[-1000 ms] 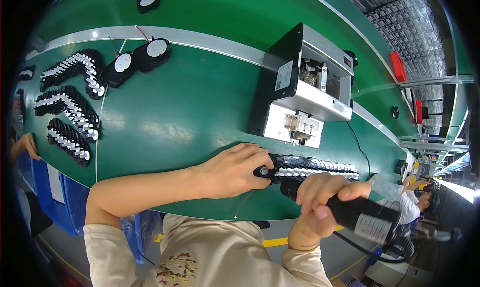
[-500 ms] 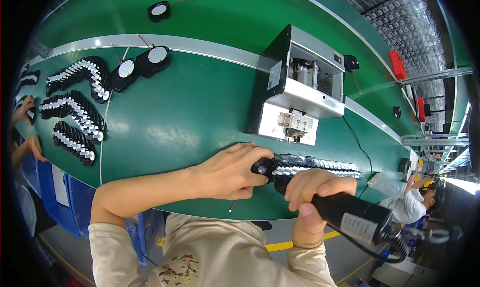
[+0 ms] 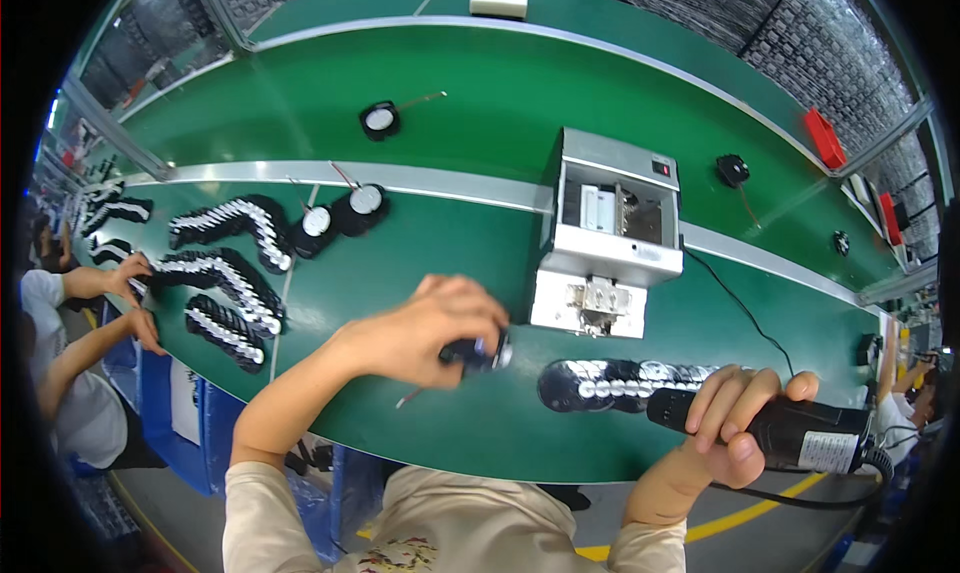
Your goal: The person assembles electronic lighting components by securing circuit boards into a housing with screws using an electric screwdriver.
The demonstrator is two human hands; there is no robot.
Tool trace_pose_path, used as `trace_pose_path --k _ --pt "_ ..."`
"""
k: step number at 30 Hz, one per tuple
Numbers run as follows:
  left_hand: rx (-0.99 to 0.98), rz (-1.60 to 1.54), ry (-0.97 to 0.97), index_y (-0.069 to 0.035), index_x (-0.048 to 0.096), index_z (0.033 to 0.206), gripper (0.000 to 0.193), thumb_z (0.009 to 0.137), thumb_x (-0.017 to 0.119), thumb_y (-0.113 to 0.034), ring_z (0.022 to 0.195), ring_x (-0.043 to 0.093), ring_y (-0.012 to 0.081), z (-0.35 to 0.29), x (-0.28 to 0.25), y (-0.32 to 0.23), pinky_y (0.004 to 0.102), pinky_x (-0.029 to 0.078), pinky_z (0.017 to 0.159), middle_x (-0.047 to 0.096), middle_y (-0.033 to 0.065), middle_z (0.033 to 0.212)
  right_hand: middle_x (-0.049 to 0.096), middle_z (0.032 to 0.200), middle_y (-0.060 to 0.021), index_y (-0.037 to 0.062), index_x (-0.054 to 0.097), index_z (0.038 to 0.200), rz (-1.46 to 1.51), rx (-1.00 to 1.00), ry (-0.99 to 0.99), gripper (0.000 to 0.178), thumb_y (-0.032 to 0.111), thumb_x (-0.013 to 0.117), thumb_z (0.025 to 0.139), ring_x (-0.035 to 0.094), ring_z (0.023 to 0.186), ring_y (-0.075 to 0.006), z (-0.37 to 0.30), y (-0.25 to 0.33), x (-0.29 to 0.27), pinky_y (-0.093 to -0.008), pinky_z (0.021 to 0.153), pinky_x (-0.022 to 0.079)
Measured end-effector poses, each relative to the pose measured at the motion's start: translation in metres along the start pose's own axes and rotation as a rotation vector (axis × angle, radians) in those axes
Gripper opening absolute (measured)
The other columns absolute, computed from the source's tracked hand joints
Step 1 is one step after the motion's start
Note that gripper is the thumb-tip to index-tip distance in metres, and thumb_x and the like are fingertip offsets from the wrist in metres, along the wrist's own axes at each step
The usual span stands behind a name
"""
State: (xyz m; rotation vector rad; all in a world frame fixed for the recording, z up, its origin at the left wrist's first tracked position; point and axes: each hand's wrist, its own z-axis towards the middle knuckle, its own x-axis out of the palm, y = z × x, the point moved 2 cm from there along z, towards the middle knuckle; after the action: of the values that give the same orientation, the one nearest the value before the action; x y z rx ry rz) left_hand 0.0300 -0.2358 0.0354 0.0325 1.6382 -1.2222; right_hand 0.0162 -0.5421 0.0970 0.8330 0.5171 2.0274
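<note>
Black wired unit [image 3: 487,357]: held over the green table [image 3: 420,243]; we see it blurred and cannot tell whether it touches the top.
Table: smooth green top, with a metal strip [image 3: 430,183] along its far side and a green panel [image 3: 520,88] beyond.
Machine [image 3: 605,255]: silver and black, open-fronted, standing on the table; a black cable leaves its right side.
Left stacks [image 3: 235,223]: three rows of overlapping black parts with white discs; we note two loose parts just beside them.
Room: a co-worker's hands [image 3: 130,273] at the far left, a blue bin [image 3: 190,463] below the table edge, a red tray [image 3: 823,138] at upper right, a yellow line [image 3: 750,518] on the grey floor.
Left hand [image 3: 428,333]: back upward, fingers curled and closed on the unit; we find the forearm slanting in from lower left.
Right hand [image 3: 735,423]: wrapped around a black corded tool [image 3: 815,425], whose front end points left.
Hands: well apart, each clamped on its own item.
Unit position: at the left fingertips, left of the right hand, near the end of the centre row [image 3: 600,383] and apart from it.
Wire [image 3: 414,397]: thin, reddish, below our left hand.
</note>
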Motion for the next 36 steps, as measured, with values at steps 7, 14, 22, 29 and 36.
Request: trace_pose_path --k 7,14,22,29,36 --pt "-0.296 0.674 -0.780 -0.005 0.056 0.115 0.046 0.072 0.051 0.011 0.109 0.053 0.0372 0.038 -0.090 0.060 0.0431 0.043 0.095 0.058 0.0183 0.112 0.055 0.060 -0.0040 0.0065 0.040 0.117 -0.060 -0.012 0.054 0.052 0.001 0.070 0.074 0.055 0.043 -0.0159 -0.008 -0.001 -0.006 -0.0306 0.043 0.051" --pt "-1.114 0.623 -0.533 -0.011 0.059 0.121 0.051 0.076 0.064 -0.033 0.108 0.057 0.0413 0.058 -0.134 0.154 0.0445 0.048 0.093 0.059 0.0203 0.117 0.054 0.059 -0.0057 0.0049 0.045 0.111 -0.038 0.116 -0.012 0.048 0.003 0.074 0.072 0.053 0.047 -0.0172 -0.015 -0.006 0.000 -0.0315 0.049 0.049" --pt "-0.807 0.645 -0.508 -0.011 0.063 0.119 0.050 0.069 0.068 -0.014 0.111 0.054 0.0399 0.039 -0.169 0.140 0.0407 0.047 0.096 0.056 0.0271 0.120 0.053 0.060 -0.0065 0.0034 0.045 0.112 -0.026 0.105 -0.002 0.048 -0.001 0.070 0.072 0.054 0.049 -0.0173 -0.017 -0.001 -0.002 -0.0314 0.050 0.050" --pt "-0.549 0.503 -0.368 -0.014 0.038 0.142 0.098 0.053 0.077 0.001 0.101 0.059 0.0356 0.001 -0.144 -0.035 0.0406 0.048 0.088 0.061 0.0170 0.115 0.053 0.060 -0.0053 0.0034 0.047 0.111 -0.035 0.142 0.013 0.047 -0.003 0.071 0.072 0.053 0.049 -0.0164 -0.016 -0.005 0.000 -0.0308 0.052 0.050" --pt "-0.324 0.822 0.165 0.001 0.050 0.125 0.065 0.064 0.069 -0.013 0.094 0.057 0.0297 0.000 -0.001 -0.068 0.0409 0.045 0.081 0.062 0.0152 0.103 0.051 0.059 -0.0047 0.0026 0.050 0.107 -0.009 0.150 -0.023 0.043 -0.004 0.070 0.070 0.050 0.048 -0.0145 -0.010 -0.005 0.011 -0.0301 0.051 0.048"
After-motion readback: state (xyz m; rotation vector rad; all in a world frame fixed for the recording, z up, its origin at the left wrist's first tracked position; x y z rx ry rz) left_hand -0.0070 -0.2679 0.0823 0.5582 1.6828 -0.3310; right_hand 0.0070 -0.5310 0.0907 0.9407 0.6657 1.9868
